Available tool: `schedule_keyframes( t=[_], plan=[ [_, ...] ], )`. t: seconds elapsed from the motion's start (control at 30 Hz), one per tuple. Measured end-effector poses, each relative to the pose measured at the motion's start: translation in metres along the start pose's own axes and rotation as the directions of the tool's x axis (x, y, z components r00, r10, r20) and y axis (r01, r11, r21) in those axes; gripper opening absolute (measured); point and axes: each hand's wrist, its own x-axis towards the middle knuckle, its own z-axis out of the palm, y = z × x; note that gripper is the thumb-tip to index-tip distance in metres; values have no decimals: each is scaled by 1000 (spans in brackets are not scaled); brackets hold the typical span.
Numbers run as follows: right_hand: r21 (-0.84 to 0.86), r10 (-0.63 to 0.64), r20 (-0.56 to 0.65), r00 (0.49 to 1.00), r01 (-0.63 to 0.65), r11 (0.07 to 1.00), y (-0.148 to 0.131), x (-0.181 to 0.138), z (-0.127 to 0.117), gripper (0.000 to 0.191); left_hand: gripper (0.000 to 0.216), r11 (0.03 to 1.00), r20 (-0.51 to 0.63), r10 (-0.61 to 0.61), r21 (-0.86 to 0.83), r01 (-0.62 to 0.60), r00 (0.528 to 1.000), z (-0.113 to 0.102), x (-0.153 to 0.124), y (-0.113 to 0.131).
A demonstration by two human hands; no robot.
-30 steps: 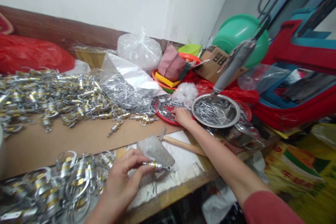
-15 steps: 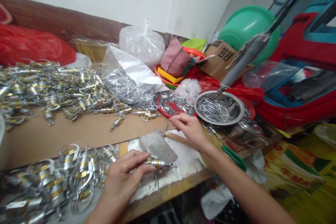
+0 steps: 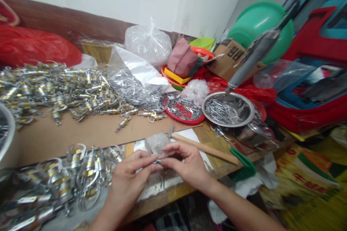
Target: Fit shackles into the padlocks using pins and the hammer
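Note:
My left hand (image 3: 132,173) is closed, thumb and fingers pinching a small silver-and-brass metal fitting (image 3: 157,161), now mostly covered by fingertips. Against the fitting's right end, the fingers of my right hand (image 3: 187,166) are pressed together; whatever small piece they hold is hidden. Both hands are over the front of the workbench, just before a grey metal block (image 3: 157,140). Behind my right hand lies a hammer (image 3: 206,148) with a wooden handle, its head near the block. More fittings (image 3: 63,184) with curved arms are heaped left of my left hand.
A large pile of fittings (image 3: 54,88) covers the back left. Behind the hammer stand a red plate (image 3: 184,118) of small metal parts and a steel bowl (image 3: 251,117) of pins. A grey metal bar (image 3: 244,66) slants above the bowl. A metal basin (image 3: 9,133) is at the left edge.
My right hand has come back from the edge of the red plate to the fitting in my left hand. The hammer handle and the plate show more fully.

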Motion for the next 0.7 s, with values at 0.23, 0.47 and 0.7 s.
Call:
schedule_keyframes(
  t=[0.23, 0.47, 0.7],
  plan=[
    [-248, -368, -13, 930, 354, 902, -1, -17, -6, 25, 8, 963, 38, -182, -194, 186, 983, -4, -1, 7],
    [-337, -549, 131, 825, 558, 759, -2, -11, -12, 23, 7, 948, 59, -217, -224, 225, 974, -6, -4, 10],
    [-468, -688, 370, 624, 765, 443, 13, -16, -27, 25, 8, 928, 79, -302, -204, 311, 950, -5, -6, 16]
  ],
)
